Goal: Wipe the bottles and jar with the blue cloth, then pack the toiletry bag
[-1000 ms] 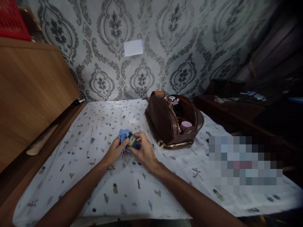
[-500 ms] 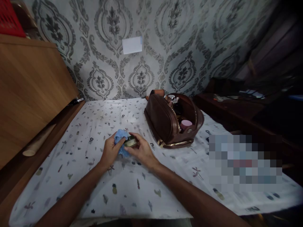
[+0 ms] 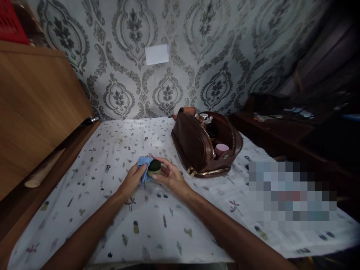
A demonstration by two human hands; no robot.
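Observation:
A small round jar (image 3: 155,165) with a dark green lid and a paler green side is held above the printed cloth, tilted so its top shows. My right hand (image 3: 173,178) grips it from the right, thumb below and fingers along the far edge. From the left, my left hand (image 3: 133,177) pinches a light blue cloth (image 3: 144,167) that presses against the jar's left side. Part of the jar is covered by this cloth. Just beyond my right hand stands a brown toiletry bag (image 3: 191,144), unzipped, with a pink-lidded jar (image 3: 222,149) and other containers inside.
White cloth with small prints (image 3: 157,232) covers the table. A wooden cabinet (image 3: 36,112) borders the left, with a rolled tube (image 3: 42,174) beside it. Patterned wallpaper (image 3: 168,22) rises behind. At the right lies a blurred-out patch (image 3: 292,195).
The jar has been turned, so its dark lid shows more. The blue cloth and my left hand have shifted slightly, and my right hand's fingers have opened out a little around the jar.

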